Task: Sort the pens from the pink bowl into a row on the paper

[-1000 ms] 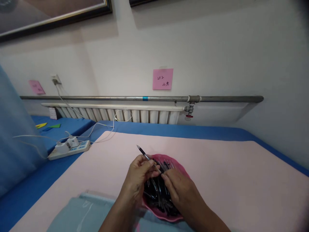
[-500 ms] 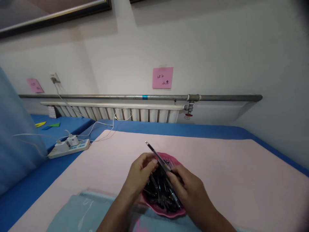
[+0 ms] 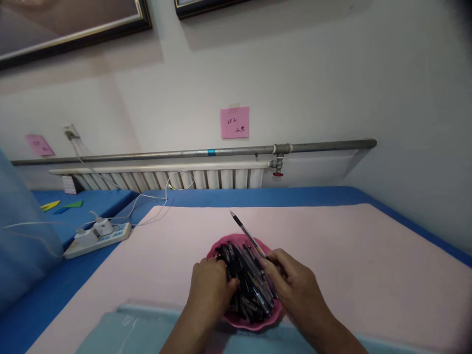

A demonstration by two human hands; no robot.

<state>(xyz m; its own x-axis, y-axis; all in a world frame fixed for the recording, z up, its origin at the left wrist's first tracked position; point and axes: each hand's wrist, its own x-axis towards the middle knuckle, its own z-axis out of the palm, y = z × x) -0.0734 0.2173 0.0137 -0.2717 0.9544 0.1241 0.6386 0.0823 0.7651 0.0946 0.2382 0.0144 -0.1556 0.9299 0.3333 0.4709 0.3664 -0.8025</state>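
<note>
A pink bowl (image 3: 221, 246) heaped with several black pens (image 3: 245, 287) sits on the pink table cover near me. My right hand (image 3: 295, 287) pinches a single black pen (image 3: 246, 234) that sticks up and away to the upper left, tip raised above the bowl's far rim. My left hand (image 3: 210, 290) rests at the bowl's left side with its fingers curled into the pile of pens.
A pale teal plastic bag (image 3: 121, 332) lies at the table's near edge. A white power strip (image 3: 96, 233) with plugs and cables sits on the blue cloth at left. A radiator (image 3: 165, 178) and a grey pipe (image 3: 221, 150) run along the wall behind.
The raised pen has passed from my left hand's grip to my right hand alone. My left hand dropped into the pile of pens. The view shifted slightly right.
</note>
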